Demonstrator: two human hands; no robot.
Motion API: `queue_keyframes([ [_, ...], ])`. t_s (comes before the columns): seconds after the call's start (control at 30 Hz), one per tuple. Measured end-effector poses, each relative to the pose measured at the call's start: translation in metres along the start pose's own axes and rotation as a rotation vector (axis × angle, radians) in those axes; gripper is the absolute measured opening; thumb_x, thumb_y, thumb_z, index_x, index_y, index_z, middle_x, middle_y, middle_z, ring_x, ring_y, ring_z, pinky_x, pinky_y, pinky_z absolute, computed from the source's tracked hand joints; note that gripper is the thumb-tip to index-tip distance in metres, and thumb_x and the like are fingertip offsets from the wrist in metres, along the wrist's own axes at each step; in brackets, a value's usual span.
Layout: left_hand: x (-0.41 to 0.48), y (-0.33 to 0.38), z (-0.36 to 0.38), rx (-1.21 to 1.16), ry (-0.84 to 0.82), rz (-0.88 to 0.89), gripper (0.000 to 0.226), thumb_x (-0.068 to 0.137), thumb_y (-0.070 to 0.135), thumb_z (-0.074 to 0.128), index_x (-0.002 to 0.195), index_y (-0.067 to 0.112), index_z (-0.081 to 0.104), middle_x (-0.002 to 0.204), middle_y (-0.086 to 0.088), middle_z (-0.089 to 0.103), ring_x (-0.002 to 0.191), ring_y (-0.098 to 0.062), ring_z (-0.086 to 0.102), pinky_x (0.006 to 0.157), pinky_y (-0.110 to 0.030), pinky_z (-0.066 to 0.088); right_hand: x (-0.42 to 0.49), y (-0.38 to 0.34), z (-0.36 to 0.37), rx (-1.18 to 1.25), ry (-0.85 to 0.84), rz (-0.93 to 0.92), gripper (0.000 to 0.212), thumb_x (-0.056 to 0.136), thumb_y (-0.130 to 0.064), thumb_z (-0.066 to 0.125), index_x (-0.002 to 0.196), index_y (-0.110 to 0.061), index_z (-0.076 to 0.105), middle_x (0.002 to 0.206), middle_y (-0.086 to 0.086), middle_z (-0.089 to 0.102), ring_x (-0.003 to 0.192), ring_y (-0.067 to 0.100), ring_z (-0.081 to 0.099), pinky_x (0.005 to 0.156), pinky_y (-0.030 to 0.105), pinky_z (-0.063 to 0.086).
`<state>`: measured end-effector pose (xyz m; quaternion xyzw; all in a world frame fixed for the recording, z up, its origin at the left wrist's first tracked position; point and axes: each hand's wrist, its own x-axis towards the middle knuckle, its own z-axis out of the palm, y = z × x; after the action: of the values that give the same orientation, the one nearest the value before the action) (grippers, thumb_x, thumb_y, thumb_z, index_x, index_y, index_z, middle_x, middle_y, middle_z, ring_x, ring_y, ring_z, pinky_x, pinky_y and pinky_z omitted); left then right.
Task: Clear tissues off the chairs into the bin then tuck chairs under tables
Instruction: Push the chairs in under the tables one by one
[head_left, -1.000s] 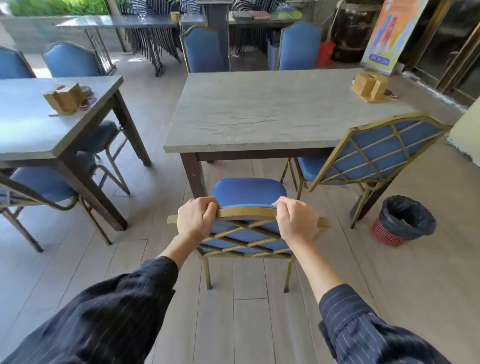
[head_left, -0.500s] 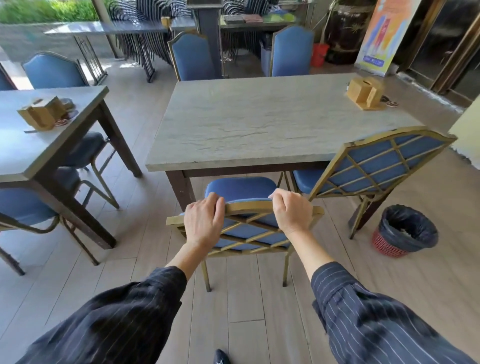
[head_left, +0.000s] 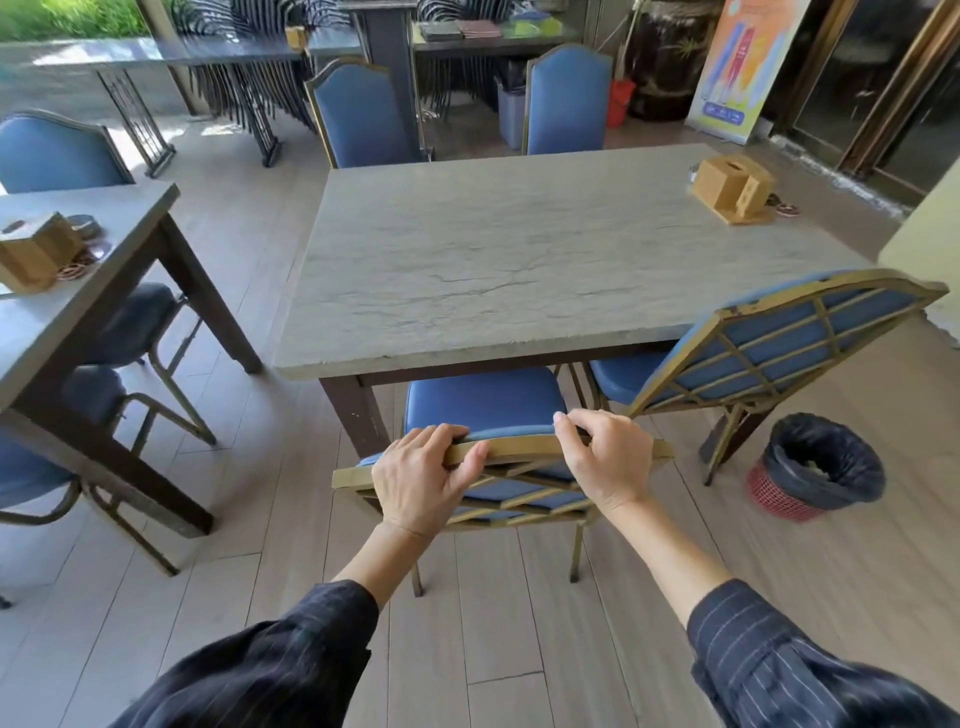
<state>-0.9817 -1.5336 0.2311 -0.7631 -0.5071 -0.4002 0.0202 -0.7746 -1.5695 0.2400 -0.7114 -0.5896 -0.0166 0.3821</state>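
Gold-framed and blue-cushioned, the chair (head_left: 488, 415) stands at the near edge of the counter (head_left: 519, 260), its seat partly under the top. The left hand (head_left: 421, 480) lies over the backrest rail, fingers (head_left: 470, 460) loosely curled on it. The right hand (head_left: 605, 457) hooks bent fingers (head_left: 569, 428) over the same rail. The black-lined bin (head_left: 818, 465) sits on the floor to the right.

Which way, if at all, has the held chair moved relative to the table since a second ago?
Yes. The chair has slid forward under the table; its seat front is now beneath the near edge.
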Motion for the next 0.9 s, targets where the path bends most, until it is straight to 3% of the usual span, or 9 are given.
queue_keyframes([
  [0.23,0.030,-0.004,0.019,-0.054,-0.011,0.003,0.063,0.089,0.067,0.028,0.080,0.023,0.073,0.065,0.007,0.069,0.060,-0.013,0.064,0.055,-0.024,0.042,0.030,0.010,0.015,-0.007,0.015,0.036,0.048,0.086,-0.046,0.037,0.057,-0.018,0.064,0.049,-0.004,0.059,0.048,0.011,0.053,0.041,0.024,0.035],
  [0.4,0.049,-0.006,0.036,-0.070,-0.023,0.007,0.064,0.090,0.067,0.028,0.080,0.022,0.073,0.064,0.007,0.068,0.060,-0.013,0.063,0.053,-0.024,0.042,0.052,0.020,0.023,-0.032,0.028,0.049,0.047,0.085,-0.044,0.038,0.054,-0.017,0.061,0.046,-0.003,0.056,0.045,0.012,0.050,0.041,0.021,0.027],
  [0.73,0.091,0.006,0.072,-0.094,-0.091,-0.023,0.065,0.088,0.069,0.027,0.084,0.022,0.072,0.069,0.007,0.070,0.064,-0.014,0.063,0.055,-0.028,0.046,0.107,0.046,0.025,-0.069,-0.047,0.046,0.048,0.088,-0.048,0.034,0.060,-0.018,0.059,0.048,-0.005,0.053,0.051,0.009,0.051,0.043,0.031,0.037],
  [0.8,0.095,0.000,0.075,-0.098,-0.130,-0.005,0.063,0.087,0.071,0.029,0.088,0.024,0.071,0.073,0.009,0.071,0.069,-0.013,0.064,0.057,-0.028,0.048,0.109,0.048,0.022,-0.049,-0.054,-0.018,0.047,0.091,-0.051,0.033,0.066,-0.023,0.062,0.055,-0.010,0.056,0.061,0.006,0.054,0.055,0.028,0.039],
  [0.87,0.098,-0.011,0.072,-0.075,-0.208,-0.008,0.062,0.082,0.076,0.030,0.094,0.030,0.069,0.077,0.011,0.071,0.074,-0.009,0.065,0.060,-0.026,0.049,0.099,0.051,0.021,-0.058,-0.065,-0.063,0.048,0.093,-0.054,0.030,0.087,-0.025,0.069,0.084,-0.013,0.070,0.090,0.008,0.060,0.082,0.039,0.044],
  [0.9,0.100,-0.017,0.070,-0.046,-0.254,-0.026,0.067,0.078,0.081,0.029,0.098,0.032,0.069,0.079,0.012,0.072,0.076,-0.008,0.066,0.060,-0.026,0.050,0.092,0.052,0.022,-0.064,-0.067,-0.038,0.051,0.093,-0.057,0.029,0.098,-0.025,0.068,0.100,-0.012,0.069,0.103,0.010,0.057,0.096,0.045,0.039],
])
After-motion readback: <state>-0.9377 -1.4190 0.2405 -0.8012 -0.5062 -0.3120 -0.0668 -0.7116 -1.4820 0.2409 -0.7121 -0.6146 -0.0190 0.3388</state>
